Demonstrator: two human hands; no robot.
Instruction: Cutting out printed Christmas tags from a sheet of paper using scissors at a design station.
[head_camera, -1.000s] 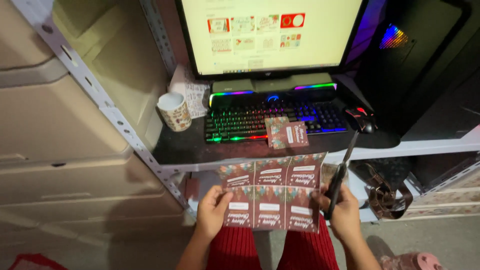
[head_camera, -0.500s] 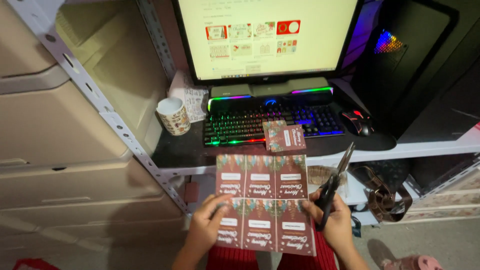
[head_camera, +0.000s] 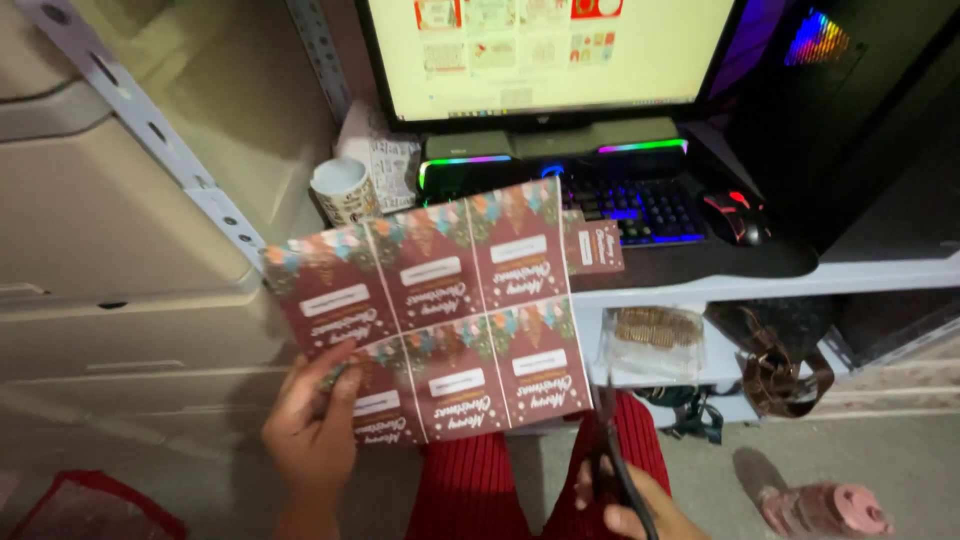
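A person's left hand (head_camera: 315, 425) pinches, thumb on top, the seven o'clock corner of a dark red printed sheet (head_camera: 430, 310) of six festive cards, held tilted in the air before a desk edge (head_camera: 760, 280), while the right hand (head_camera: 625, 500), at five o'clock, closes around black scissors (head_camera: 610, 465) pointing up at the sheet's lower right corner. Held by one corner only, the glossy sheet could sag or twist, sending a cut off the white lines between cards.
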